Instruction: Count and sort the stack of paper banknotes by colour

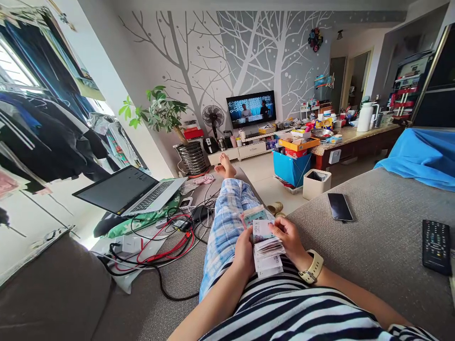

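Observation:
A wad of banknotes (266, 246) is held over my lap between both hands. My left hand (243, 252) grips the wad from the left, fingers curled under it. My right hand (288, 237), with a pale watch on its wrist, pinches the top notes from the right. More notes (251, 216) fan out past the wad, resting on my blue checked trouser leg (227, 218). I sit on a grey sofa (373, 237) with one leg stretched out.
A black phone (340, 207) and a remote (436, 246) lie on the sofa to the right. An open laptop (131, 190), a tangle of cables (167, 244) and a power strip lie to the left. A television (251, 108), fan, plant and cluttered table stand ahead.

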A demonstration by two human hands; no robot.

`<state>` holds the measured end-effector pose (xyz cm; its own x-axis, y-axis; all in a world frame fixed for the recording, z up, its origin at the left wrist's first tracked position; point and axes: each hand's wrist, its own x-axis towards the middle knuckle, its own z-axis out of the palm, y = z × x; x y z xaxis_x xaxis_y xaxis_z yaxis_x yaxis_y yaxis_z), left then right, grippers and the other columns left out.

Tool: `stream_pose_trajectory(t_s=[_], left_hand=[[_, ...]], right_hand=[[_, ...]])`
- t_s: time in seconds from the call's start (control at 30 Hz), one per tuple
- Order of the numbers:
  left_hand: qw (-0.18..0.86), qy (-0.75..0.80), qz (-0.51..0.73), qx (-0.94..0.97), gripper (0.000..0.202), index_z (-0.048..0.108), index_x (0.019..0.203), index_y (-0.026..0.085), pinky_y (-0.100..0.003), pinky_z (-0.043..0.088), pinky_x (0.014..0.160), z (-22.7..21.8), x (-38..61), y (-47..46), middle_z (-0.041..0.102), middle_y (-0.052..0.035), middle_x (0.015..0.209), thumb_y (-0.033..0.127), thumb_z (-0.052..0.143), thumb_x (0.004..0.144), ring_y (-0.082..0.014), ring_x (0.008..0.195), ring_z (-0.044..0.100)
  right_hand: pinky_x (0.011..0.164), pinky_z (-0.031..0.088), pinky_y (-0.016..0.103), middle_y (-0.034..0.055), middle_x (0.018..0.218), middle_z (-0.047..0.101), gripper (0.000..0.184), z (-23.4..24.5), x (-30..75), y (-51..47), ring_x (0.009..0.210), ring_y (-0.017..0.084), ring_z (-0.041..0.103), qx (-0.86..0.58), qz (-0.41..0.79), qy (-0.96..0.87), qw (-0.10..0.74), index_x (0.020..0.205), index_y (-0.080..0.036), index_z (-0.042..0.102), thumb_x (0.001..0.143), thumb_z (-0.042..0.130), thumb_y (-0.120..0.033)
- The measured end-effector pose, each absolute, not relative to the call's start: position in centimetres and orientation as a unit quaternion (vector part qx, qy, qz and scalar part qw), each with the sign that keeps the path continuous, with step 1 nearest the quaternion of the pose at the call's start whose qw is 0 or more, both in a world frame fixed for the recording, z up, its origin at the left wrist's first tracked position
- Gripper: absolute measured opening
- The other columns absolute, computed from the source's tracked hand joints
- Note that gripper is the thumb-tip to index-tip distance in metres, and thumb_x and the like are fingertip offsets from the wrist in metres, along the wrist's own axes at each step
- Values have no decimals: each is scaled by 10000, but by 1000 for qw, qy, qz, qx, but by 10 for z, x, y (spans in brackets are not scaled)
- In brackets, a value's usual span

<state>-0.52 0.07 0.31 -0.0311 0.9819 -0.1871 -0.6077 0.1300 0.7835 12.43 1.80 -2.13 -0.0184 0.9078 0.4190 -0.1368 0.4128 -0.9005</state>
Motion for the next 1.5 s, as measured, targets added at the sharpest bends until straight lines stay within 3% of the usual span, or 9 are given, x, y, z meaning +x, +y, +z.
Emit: stream_pose_trajectory(t_s=[0.5,0.87,1.13,1.5], left_hand=[[646,381,613,249,195,648,786,143,-342,526,735,4,-4,-1,713,-49,734,268,674,638,-242,752,690],[651,378,611,245,171,664,831,171,-384,543,732,3,-4,-2,722,-67,770,269,646,691,-271,799,694],[658,367,607,254,249,667,870,132,-343,530,724,-2,-5,0,715,-53,737,268,654,662,-242,751,689],[642,376,618,253,174,637,786,138,-340,527,752,-3,-5,0,705,-50,726,262,648,664,-233,762,687]], right_hand=[[517,326,253,-30,594,438,370,-25,123,21,557,126,388,-336,454,-574,593,682,-199,505,810,599,-533],[507,331,253,-22,612,454,361,-23,124,16,546,128,391,-329,451,-574,599,729,-199,537,837,555,-544],[546,333,264,-12,632,442,372,-21,126,13,583,143,390,-333,431,-586,600,683,-205,522,854,536,-535],[532,299,274,-25,597,400,403,-20,126,12,560,135,352,-311,452,-588,595,641,-209,473,872,525,-534]])
